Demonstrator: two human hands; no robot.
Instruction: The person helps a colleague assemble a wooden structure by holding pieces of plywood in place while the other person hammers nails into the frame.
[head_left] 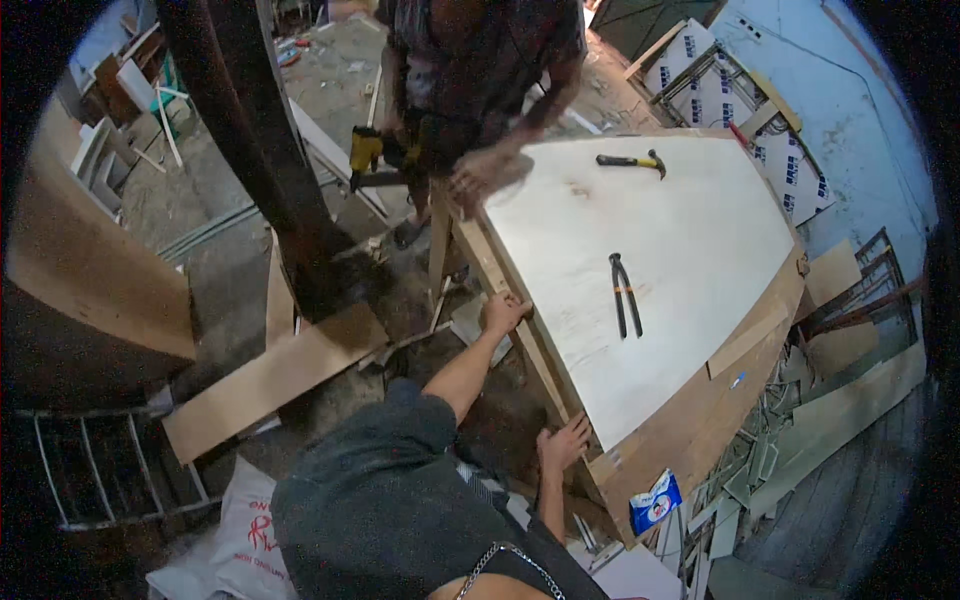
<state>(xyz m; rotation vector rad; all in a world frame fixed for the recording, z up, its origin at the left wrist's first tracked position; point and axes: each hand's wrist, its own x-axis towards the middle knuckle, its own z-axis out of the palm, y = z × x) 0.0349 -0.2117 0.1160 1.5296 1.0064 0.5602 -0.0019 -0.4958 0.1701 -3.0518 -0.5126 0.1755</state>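
A long, narrow wooden strip (pixel 535 352) runs along the left edge of the worktable, beside a large white panel (pixel 680 240). My left hand (pixel 505 312) is closed around the strip about halfway along. Nearer to me, my right hand (pixel 565 445) grips the strip's lower end, by the panel's near corner. Across from me, a co-worker's hand (pixel 480 178) presses on the strip's far end. Their other hand, partly in shadow, is by a yellow and black power tool (pixel 366 150).
Black pincers (pixel 625 295) and a claw hammer (pixel 632 162) lie on the panel. A blue and white packet (pixel 656 502) sits at the table's near corner. A dark post (pixel 235 110) stands at left, near a loose brown board (pixel 275 382). Scrap strips (pixel 760 460) crowd the right side.
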